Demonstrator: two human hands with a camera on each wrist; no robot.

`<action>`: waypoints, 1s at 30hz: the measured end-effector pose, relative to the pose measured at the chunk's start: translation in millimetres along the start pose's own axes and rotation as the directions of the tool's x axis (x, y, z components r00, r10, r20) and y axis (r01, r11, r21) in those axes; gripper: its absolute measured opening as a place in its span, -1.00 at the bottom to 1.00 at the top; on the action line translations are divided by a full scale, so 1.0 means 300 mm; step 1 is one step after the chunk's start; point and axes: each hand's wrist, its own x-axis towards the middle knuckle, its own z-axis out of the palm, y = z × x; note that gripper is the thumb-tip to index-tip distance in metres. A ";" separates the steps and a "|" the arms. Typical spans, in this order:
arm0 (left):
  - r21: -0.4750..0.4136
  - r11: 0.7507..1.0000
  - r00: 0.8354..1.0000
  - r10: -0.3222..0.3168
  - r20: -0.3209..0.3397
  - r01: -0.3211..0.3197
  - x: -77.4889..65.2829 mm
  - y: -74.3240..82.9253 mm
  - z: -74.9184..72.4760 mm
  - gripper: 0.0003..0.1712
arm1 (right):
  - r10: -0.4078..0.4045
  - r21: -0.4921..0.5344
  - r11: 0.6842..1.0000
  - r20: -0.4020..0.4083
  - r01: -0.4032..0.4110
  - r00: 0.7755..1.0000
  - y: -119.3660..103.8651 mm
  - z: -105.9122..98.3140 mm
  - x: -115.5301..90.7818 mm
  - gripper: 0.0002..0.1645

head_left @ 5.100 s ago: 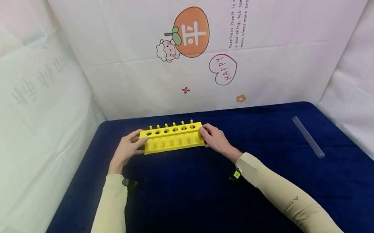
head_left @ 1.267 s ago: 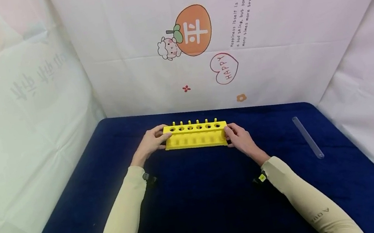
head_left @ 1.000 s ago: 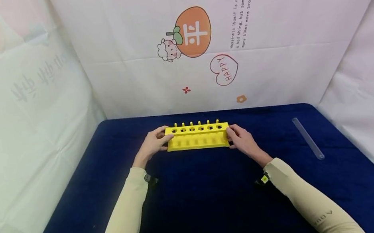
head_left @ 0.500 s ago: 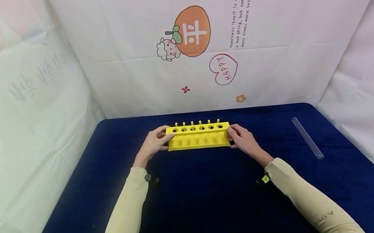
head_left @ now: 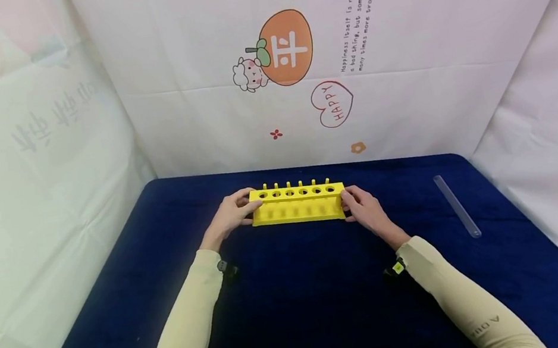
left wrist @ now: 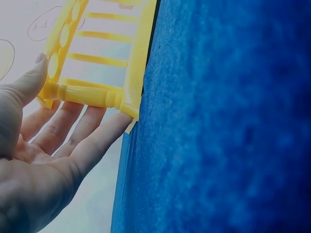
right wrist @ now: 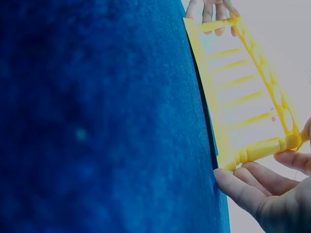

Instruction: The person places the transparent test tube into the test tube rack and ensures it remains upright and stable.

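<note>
A yellow test tube rack [head_left: 298,211] stands upright toward the far side of the cloth, with a row of round holes along its top and several pegs along the back. No tube sits in it. My left hand [head_left: 228,214] grips its left end, thumb at the top bar and fingers around the end post [left wrist: 87,95]. At the opposite end my right hand [head_left: 365,209] holds the other post [right wrist: 262,149] between thumb and fingers. Both wrist views show the base bar [right wrist: 209,102] close over the blue cloth, with a thin dark line under it.
A clear test tube [head_left: 457,206] lies slanted on the dark blue cloth [head_left: 298,303] to the right of the right hand. Behind the table hangs a white printed curtain [head_left: 206,119]; further white sheets [head_left: 48,220] close off both sides.
Compared with about five seconds ago, both hands and the rack between them have shifted to the right. Over the last second they drift only slightly rightward. The test tube stays put.
</note>
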 end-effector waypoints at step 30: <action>0.017 1.000 1.000 0.014 0.017 -0.014 0.021 0.018 0.061 -0.20 | 0.011 0.014 1.000 -0.006 -0.011 1.000 0.039 -0.063 -0.025 -0.25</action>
